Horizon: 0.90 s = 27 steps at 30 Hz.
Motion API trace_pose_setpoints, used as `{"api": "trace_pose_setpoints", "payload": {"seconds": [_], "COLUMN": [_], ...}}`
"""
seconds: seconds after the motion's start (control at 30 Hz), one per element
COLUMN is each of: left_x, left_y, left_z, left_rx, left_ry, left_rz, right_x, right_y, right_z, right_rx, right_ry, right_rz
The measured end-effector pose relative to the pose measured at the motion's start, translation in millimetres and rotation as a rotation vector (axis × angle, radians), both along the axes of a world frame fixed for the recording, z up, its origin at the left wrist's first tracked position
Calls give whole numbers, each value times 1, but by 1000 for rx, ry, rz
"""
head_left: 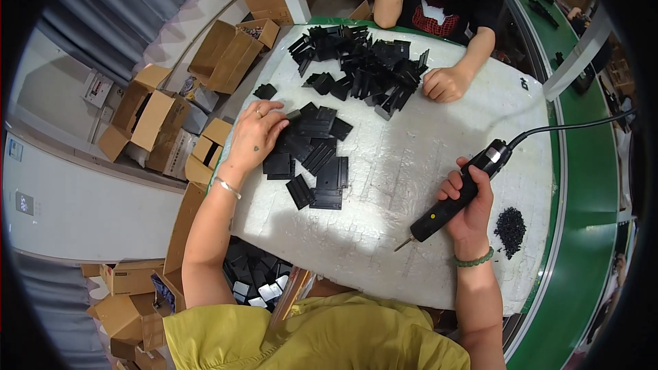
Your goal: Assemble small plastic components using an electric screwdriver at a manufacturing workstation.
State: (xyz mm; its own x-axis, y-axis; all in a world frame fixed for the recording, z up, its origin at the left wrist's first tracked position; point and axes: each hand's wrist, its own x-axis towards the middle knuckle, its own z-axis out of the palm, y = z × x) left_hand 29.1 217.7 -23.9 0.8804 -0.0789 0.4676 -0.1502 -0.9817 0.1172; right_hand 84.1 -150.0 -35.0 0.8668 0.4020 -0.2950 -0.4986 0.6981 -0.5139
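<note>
My right hand (469,199) is wrapped round a black electric screwdriver (449,207) with a cord. Its bit points down and to the left, just above the white tabletop (384,171). At the left, my left hand (257,133) has thumb and fingers closed on the edge of a small black plastic part (293,116). That part lies at the top of a loose group of flat black plastic plates (332,175), some overlapping. A small pile of black screws (510,231) lies to the right of my right hand.
A larger heap of black plastic parts (363,62) covers the far side of the table. Across from me, another person's hand (445,85) rests beside it. Cardboard boxes (159,120) stand at the left. A box of black parts (250,270) sits below the table's near edge.
</note>
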Motion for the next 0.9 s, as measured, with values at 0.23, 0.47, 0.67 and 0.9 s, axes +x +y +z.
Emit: {"api": "trace_pose_setpoints", "payload": {"seconds": [0.23,0.47,0.67,0.9], "left_x": [13,50,128,40], "left_y": [55,66,141,109], "left_z": [-24,-22,-69,-27], "left_rx": [-623,-490,-590,-898], "left_ry": [43,151,321,376], "left_rz": [326,363,467,369], "right_x": [1,3,14,6], "right_y": [6,-3,-6,-4], "right_z": [1,1,-16,1], "right_rx": [19,23,48,-10], "right_ry": [-3,-14,-37,22], "right_rz": [23,-6,25,-51]}}
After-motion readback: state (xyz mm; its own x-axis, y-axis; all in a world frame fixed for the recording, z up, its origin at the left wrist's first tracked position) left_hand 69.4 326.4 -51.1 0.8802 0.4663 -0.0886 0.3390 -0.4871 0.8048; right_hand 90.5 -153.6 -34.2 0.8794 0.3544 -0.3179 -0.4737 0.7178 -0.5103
